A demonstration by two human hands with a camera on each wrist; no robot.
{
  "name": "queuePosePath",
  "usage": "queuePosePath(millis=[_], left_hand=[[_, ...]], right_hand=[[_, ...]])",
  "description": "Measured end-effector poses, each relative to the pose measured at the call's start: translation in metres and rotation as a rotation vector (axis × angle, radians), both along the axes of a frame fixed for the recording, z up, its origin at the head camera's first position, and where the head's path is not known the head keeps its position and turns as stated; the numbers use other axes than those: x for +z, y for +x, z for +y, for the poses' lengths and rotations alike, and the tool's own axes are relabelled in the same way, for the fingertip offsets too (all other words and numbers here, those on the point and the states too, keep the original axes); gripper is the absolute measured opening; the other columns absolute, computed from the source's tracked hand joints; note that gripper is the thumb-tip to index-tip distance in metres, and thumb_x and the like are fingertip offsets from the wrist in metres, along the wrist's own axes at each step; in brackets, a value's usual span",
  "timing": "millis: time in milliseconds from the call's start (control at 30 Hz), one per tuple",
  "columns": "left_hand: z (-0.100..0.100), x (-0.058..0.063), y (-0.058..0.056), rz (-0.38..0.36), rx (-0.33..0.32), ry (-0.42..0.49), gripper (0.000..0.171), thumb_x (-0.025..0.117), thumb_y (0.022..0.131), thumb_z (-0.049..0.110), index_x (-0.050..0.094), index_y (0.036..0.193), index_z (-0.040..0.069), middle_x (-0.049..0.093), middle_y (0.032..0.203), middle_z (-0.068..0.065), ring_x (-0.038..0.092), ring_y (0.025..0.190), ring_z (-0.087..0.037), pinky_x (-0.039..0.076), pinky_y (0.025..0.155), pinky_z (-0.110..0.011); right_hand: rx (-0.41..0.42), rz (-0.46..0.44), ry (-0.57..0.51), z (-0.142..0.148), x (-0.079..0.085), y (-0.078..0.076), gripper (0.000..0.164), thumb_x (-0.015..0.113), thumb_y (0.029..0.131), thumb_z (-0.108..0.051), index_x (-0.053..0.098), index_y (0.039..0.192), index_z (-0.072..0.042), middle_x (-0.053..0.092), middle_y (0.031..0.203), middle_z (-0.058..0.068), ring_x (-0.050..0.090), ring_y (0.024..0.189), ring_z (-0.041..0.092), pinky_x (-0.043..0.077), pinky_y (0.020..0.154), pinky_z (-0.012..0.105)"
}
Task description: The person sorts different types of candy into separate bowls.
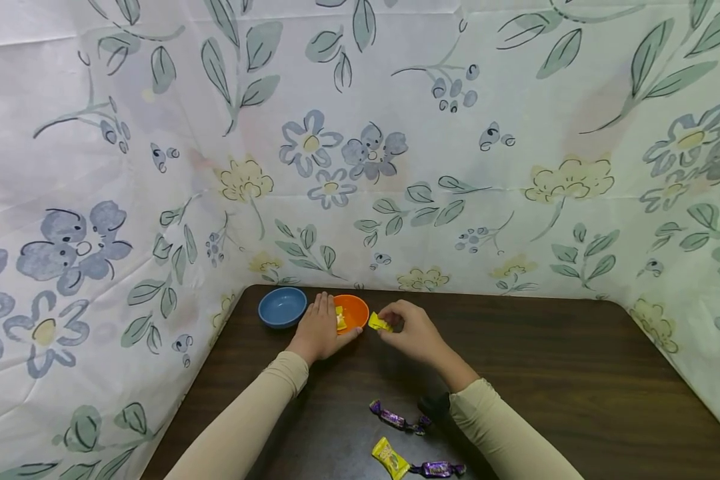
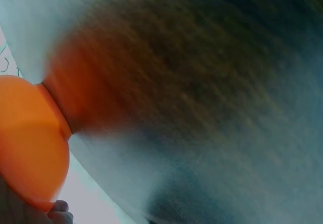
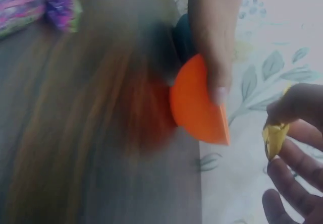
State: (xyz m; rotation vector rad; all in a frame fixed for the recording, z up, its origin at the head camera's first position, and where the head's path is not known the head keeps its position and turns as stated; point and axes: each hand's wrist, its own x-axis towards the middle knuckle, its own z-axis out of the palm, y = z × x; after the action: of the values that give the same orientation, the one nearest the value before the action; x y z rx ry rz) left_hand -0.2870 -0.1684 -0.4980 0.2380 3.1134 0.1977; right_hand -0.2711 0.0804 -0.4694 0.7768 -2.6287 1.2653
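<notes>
In the head view my left hand (image 1: 319, 328) lies along the left side of an orange bowl (image 1: 359, 308), fingers straight and thumb stretched along its near side. A yellow-wrapped candy (image 1: 340, 319) is inside that bowl. Just right of the rim, my right hand (image 1: 415, 333) pinches another yellow-wrapped candy (image 1: 379, 323) between thumb and fingers. The right wrist view shows this pinched candy (image 3: 275, 139) apart from the orange bowl (image 3: 197, 105). Fingertips (image 2: 60, 213) of the left hand show beside the bowl's wall in the left wrist view.
A blue bowl (image 1: 283, 307) stands left of the orange one, near the table's back left corner. Nearer on the dark wooden table (image 1: 552, 373) lie two purple-wrapped candies (image 1: 396, 419) and a yellow-wrapped candy (image 1: 391, 459). Floral cloth (image 1: 348, 160) hangs behind the table.
</notes>
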Motion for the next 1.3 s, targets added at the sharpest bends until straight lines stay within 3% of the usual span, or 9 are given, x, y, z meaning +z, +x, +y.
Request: queuePosePath(millis=[233, 500, 767, 1000, 1200, 1300], left_hand=[[0.0, -0.001, -0.001, 0.012, -0.004, 0.001, 0.111, 0.045, 0.097, 0.08, 0.027, 0.164, -0.007, 0.028, 0.172, -0.028, 0.03, 0.161, -0.043, 0.027, 0.131, -0.054], [-0.001, 0.001, 0.001, 0.02, -0.01, 0.001, 0.11, 0.047, 0.097, 0.078, 0.029, 0.163, -0.008, 0.03, 0.171, -0.029, 0.031, 0.16, -0.043, 0.028, 0.131, -0.055], [-0.001, -0.002, -0.002, 0.01, -0.014, -0.02, 0.114, 0.042, 0.096, 0.083, 0.025, 0.165, -0.007, 0.026, 0.173, -0.028, 0.028, 0.162, -0.042, 0.026, 0.132, -0.054], [-0.001, 0.004, -0.001, 0.01, 0.003, -0.033, 0.116, 0.042, 0.095, 0.084, 0.025, 0.165, -0.006, 0.027, 0.173, -0.027, 0.029, 0.161, -0.042, 0.026, 0.132, -0.053], [0.0, 0.004, 0.0, -0.007, 0.01, -0.016, 0.116, 0.044, 0.094, 0.084, 0.024, 0.166, -0.005, 0.024, 0.174, -0.026, 0.026, 0.163, -0.041, 0.024, 0.133, -0.053], [0.0, 0.003, 0.0, -0.014, 0.009, -0.009, 0.116, 0.045, 0.094, 0.084, 0.024, 0.166, -0.005, 0.024, 0.174, -0.026, 0.026, 0.163, -0.042, 0.024, 0.133, -0.054]], right_hand=[[-0.077, -0.015, -0.046, -0.023, 0.003, -0.015, 0.02, 0.087, 0.086, -0.013, 0.077, 0.104, -0.013, 0.07, 0.098, 0.001, 0.064, 0.089, 0.015, 0.061, 0.087, 0.036], [-0.105, -0.034, -0.084, -0.045, -0.004, -0.03, 0.022, 0.084, 0.091, -0.018, 0.076, 0.109, -0.007, 0.072, 0.103, 0.008, 0.068, 0.093, 0.02, 0.063, 0.09, 0.042], [-0.129, -0.009, -0.087, -0.043, -0.007, -0.037, 0.026, 0.08, 0.096, -0.02, 0.076, 0.115, -0.004, 0.075, 0.109, 0.009, 0.072, 0.098, 0.026, 0.062, 0.092, 0.046], [-0.099, -0.004, -0.032, -0.02, 0.0, -0.022, 0.024, 0.08, 0.095, -0.021, 0.075, 0.115, -0.01, 0.072, 0.103, 0.004, 0.067, 0.094, 0.02, 0.06, 0.089, 0.042], [-0.027, -0.055, 0.058, -0.002, 0.001, 0.007, 0.025, 0.081, 0.094, -0.026, 0.077, 0.115, -0.012, 0.07, 0.1, -0.001, 0.062, 0.089, 0.013, 0.056, 0.083, 0.034], [0.013, -0.037, 0.07, 0.005, 0.0, 0.024, 0.019, 0.081, 0.094, -0.027, 0.078, 0.109, -0.015, 0.068, 0.094, -0.005, 0.06, 0.083, 0.009, 0.054, 0.076, 0.028]])
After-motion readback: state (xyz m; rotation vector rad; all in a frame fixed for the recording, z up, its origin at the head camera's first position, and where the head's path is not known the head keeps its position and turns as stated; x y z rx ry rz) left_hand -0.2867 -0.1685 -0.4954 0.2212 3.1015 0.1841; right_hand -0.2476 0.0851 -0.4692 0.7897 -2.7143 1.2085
